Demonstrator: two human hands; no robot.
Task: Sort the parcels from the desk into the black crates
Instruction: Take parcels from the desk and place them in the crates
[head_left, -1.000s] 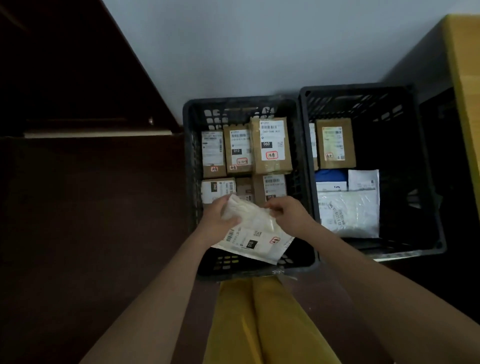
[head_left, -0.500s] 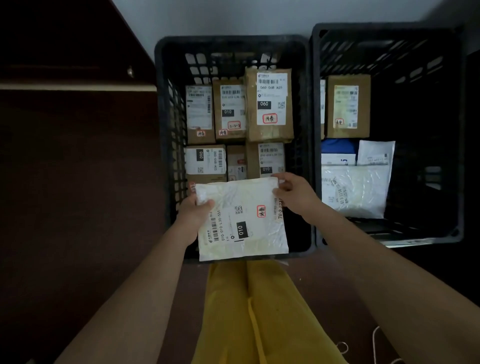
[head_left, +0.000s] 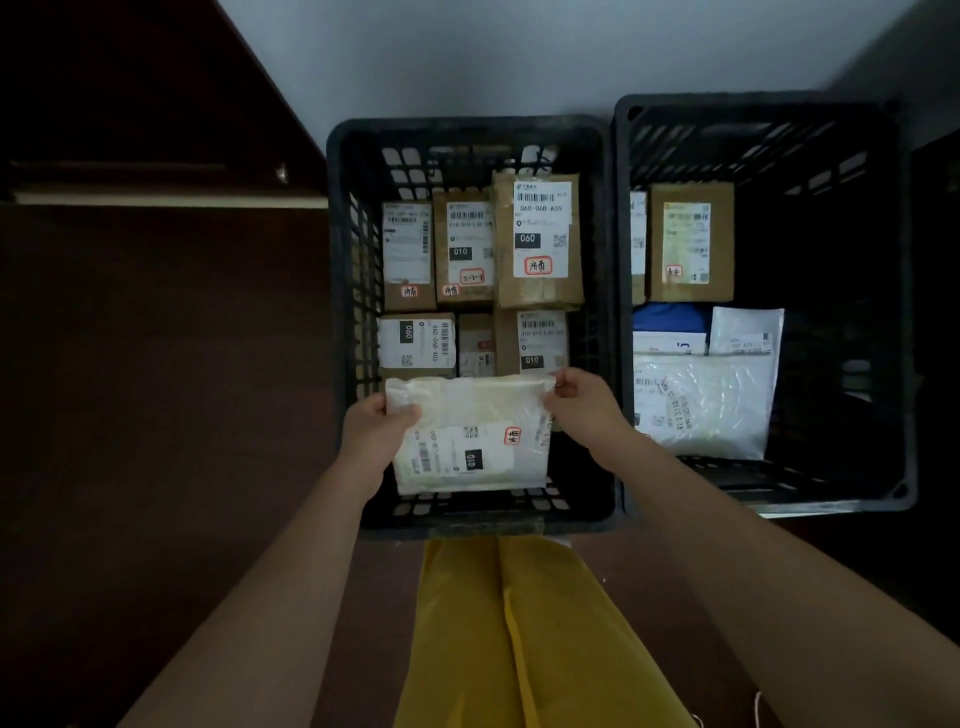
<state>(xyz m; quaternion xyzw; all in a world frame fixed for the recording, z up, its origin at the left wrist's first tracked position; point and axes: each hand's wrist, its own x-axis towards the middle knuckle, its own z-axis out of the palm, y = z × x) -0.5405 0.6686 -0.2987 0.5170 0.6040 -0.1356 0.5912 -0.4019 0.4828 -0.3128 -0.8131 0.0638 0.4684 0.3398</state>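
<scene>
Pale grey-white wall (head_left: 519, 52) at the top, dark reddish-brown floor (head_left: 156, 415) below, dark wooden furniture (head_left: 130, 104) at upper left, dim light throughout

Left crate (head_left: 343, 322): boxes (head_left: 537, 241) fill its 12 o'clock half.
Bag parcel (head_left: 470, 434): at 6 o'clock in the left crate (a hand at each far corner).
Right crate (head_left: 904, 312): at 3 o'clock, touching the left crate.
</scene>
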